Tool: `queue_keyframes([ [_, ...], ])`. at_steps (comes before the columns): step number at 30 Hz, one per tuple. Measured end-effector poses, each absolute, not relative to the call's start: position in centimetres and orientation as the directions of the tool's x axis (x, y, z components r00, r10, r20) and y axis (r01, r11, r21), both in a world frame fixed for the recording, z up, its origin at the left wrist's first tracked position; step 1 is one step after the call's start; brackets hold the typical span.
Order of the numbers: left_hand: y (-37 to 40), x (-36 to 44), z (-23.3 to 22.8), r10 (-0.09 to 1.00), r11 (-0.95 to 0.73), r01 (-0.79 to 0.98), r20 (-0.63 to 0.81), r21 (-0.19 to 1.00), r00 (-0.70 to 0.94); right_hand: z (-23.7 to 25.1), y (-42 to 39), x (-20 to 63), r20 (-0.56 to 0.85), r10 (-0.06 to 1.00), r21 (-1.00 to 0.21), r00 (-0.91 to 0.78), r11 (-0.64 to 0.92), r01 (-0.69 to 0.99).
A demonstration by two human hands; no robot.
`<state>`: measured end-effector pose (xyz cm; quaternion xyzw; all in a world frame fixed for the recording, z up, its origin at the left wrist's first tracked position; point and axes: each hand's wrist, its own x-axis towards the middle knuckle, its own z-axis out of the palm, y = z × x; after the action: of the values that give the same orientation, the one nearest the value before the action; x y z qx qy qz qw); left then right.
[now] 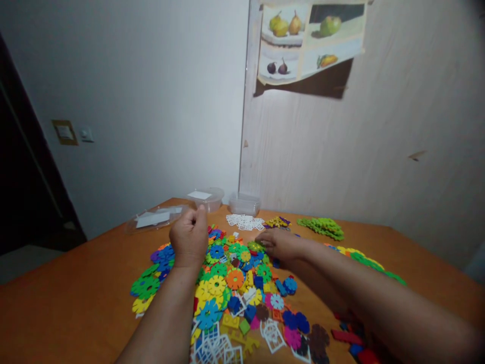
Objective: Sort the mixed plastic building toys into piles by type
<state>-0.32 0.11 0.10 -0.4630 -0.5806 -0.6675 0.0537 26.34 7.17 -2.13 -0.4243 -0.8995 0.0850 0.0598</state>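
Left hand (188, 237) curls into a fist over the pile (231, 278), contents can't tell; right hand (279, 244) reaches its far-right edge, grip unclear, best pinching single pieces.

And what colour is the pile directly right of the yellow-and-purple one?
That pile is yellowish green, clearest in the head view.

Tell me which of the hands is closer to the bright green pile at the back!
Right. The right hand is just left of the green pile, apart from it; the left hand is farther left, above the colourful heap.
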Motion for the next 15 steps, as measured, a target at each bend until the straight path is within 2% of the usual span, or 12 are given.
queue_keyframes([
  [4,0.0,-0.18,0.25,0.474,-0.325,0.594,0.67,0.736,-0.572,-2.3,8.11,25.75,-0.049,0.738,-0.226,-0.673,0.648,0.727],
  [8,0.03,-0.19,0.24,0.464,-0.326,0.601,0.677,0.73,-0.571,-2.47,8.1,25.8,-0.048,0.749,-0.241,-0.661,0.634,0.735],
  [11,-0.03,-0.19,0.22,0.47,-0.326,0.596,0.673,0.733,-0.571,-2.56,7.69,25.88,-0.01,0.769,-0.256,-0.639,0.616,0.745],
  [15,-0.15,-0.15,0.25,0.475,-0.332,0.597,0.676,0.731,-0.563,-2.57,7.72,26.41,0.113,0.836,-0.264,-0.537,0.546,0.795],
])
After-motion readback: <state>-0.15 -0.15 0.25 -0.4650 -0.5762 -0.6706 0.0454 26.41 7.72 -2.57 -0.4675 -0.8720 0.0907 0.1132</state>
